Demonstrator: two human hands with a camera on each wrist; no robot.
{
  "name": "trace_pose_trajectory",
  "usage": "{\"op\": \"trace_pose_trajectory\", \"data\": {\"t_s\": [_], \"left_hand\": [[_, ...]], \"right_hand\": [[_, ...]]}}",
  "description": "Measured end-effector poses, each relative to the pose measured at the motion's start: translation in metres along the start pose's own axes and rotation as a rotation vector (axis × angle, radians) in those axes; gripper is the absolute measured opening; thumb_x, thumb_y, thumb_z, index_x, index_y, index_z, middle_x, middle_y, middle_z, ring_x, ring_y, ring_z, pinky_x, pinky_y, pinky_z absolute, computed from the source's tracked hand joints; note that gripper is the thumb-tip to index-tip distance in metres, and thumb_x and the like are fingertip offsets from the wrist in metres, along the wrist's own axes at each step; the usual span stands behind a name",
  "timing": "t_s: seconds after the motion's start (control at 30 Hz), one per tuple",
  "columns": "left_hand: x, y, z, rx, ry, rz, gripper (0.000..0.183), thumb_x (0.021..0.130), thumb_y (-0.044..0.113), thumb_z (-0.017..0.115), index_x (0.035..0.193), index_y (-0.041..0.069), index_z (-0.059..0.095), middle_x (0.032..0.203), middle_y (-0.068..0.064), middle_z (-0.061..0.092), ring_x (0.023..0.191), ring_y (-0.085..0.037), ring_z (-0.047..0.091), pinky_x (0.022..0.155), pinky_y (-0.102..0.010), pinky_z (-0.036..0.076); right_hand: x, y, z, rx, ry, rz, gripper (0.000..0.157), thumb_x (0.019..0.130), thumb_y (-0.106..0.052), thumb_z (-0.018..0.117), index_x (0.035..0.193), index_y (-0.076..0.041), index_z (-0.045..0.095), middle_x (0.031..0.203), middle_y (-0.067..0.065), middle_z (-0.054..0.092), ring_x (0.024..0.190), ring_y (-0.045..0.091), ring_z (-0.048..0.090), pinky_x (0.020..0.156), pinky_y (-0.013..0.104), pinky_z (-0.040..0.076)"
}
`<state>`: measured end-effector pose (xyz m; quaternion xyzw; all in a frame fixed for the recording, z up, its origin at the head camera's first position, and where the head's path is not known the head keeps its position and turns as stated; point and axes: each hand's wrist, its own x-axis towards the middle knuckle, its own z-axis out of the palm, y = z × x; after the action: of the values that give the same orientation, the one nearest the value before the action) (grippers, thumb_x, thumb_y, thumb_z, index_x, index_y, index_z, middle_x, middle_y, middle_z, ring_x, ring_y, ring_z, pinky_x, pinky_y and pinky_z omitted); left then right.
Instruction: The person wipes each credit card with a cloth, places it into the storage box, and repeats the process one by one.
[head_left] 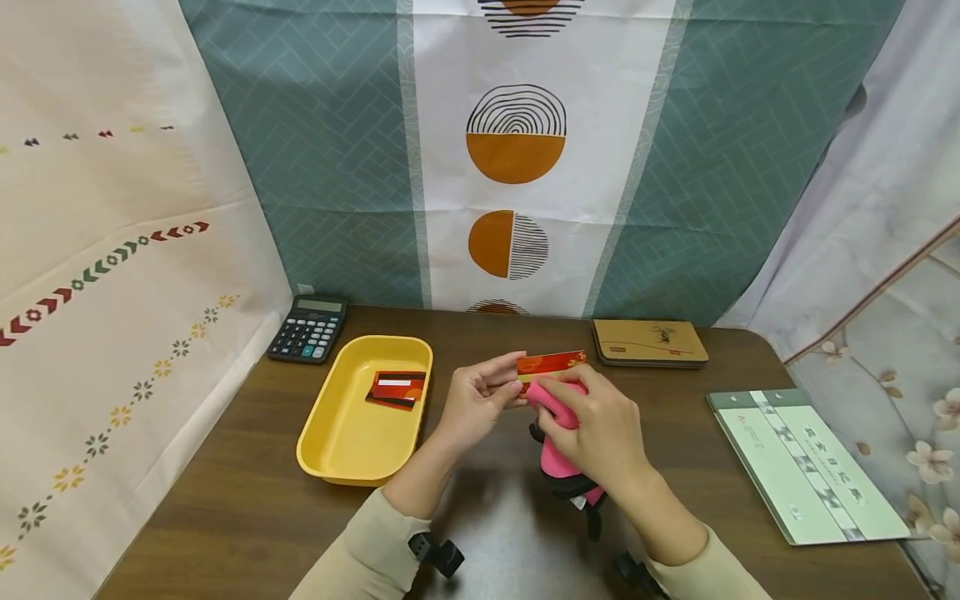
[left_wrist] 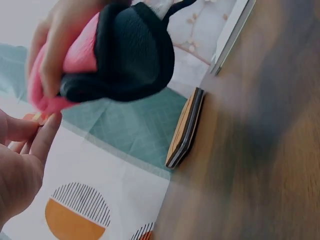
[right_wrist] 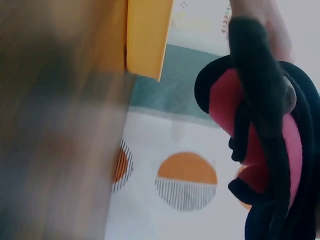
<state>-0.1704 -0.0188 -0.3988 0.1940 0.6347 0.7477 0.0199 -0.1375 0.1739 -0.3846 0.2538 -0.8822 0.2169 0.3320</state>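
Observation:
My left hand (head_left: 468, 404) pinches the left end of a red and gold card (head_left: 553, 363) between thumb and fingers, above the table in the head view. Right beside it, my right hand (head_left: 600, 421) grips a small pink pouch (head_left: 558, 458) with black trim, its pink end overlapping the card's lower edge. The left wrist view shows the pouch's black side (left_wrist: 135, 55) close over the left hand (left_wrist: 22, 165), where most of the card is hidden. In the right wrist view, black straps (right_wrist: 260, 85) cross the pouch's pink body (right_wrist: 225, 102).
A yellow tray (head_left: 352, 442) with red cards (head_left: 399, 385) inside stands to the left. Behind it lies a black calculator (head_left: 309, 329). A tan notebook (head_left: 651, 342) sits at the back right, and a pale green folder (head_left: 806, 467) lies at the right edge.

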Motion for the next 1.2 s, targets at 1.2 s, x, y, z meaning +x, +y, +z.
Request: {"op": "trace_pose_trajectory", "data": {"t_s": [1.2], "left_hand": [[-0.007,-0.013,0.012,0.012,-0.023,-0.055,0.039,0.095,-0.011,0.061,0.133,-0.011,0.059,0.118,-0.031,0.067,0.102,-0.033,0.071,0.08,-0.038,0.061]], "right_hand": [[-0.007,-0.003,0.004,-0.035,0.077,0.011,0.036,0.073,-0.019,0.087,0.106,-0.008,0.079,0.093,0.009,0.068,0.073,0.024,0.065,0.05,0.037,0.056]]}}
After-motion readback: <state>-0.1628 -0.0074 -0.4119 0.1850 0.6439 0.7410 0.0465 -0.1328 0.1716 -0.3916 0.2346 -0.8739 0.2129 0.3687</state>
